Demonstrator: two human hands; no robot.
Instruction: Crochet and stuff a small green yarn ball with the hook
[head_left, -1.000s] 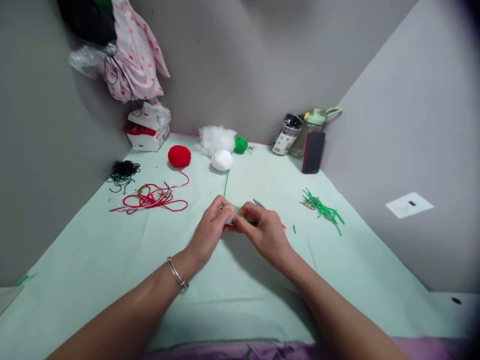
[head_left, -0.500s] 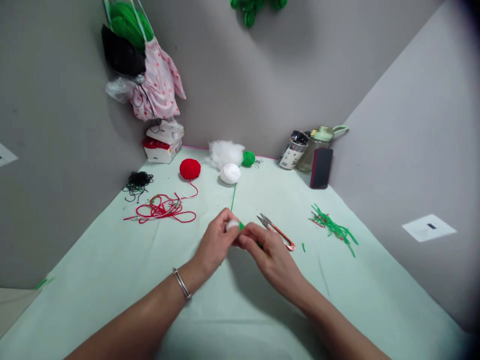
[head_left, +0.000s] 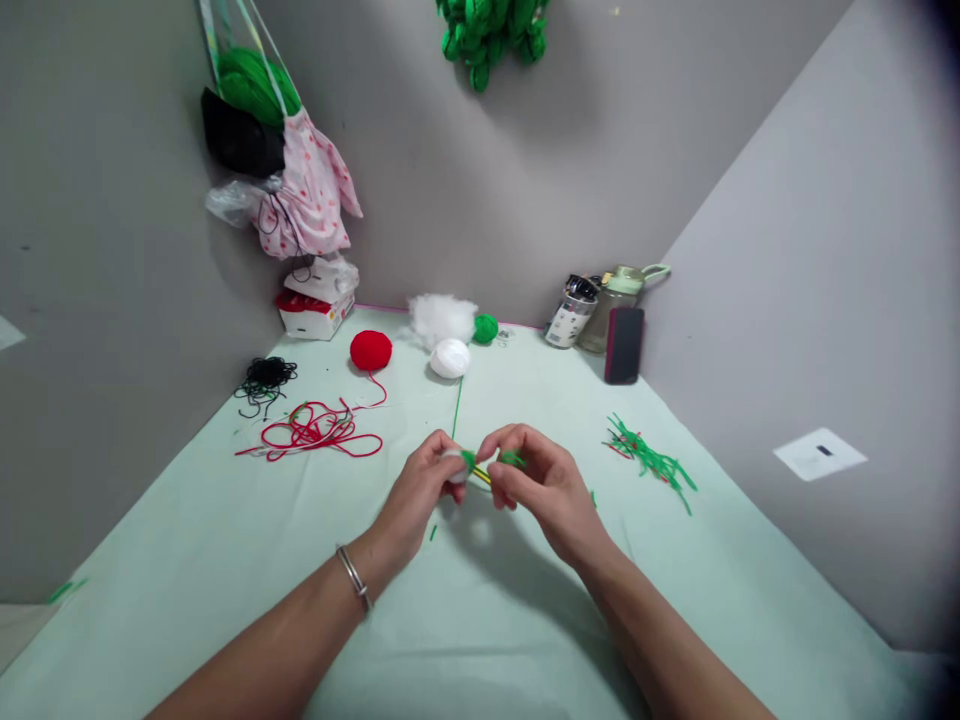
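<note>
My left hand [head_left: 424, 485] is closed, its fingertips pinching a small white and green crochet piece [head_left: 457, 464]. My right hand [head_left: 540, 485] is closed around a yellow crochet hook [head_left: 482, 475], whose tip end points at the green part of the piece. Short green yarn [head_left: 513, 458] shows between the fingers of my right hand. From the piece, a green strand [head_left: 457, 408] runs back across the table toward the balls of yarn. My fingers hide much of the hook and the piece.
Behind my hands are a white yarn ball [head_left: 450, 358], a red yarn ball [head_left: 371, 350], a green yarn ball [head_left: 486, 328] and white stuffing [head_left: 442, 318]. Loose red yarn [head_left: 319, 430] lies left, green yarn scraps [head_left: 652, 455] right. A phone [head_left: 624, 345] leans on a bottle [head_left: 600, 318].
My right hand has drawn slightly away from my left, and the yellow crochet hook now shows between them. The orange-handled snips are hidden behind my right hand. The view has tilted upward.
</note>
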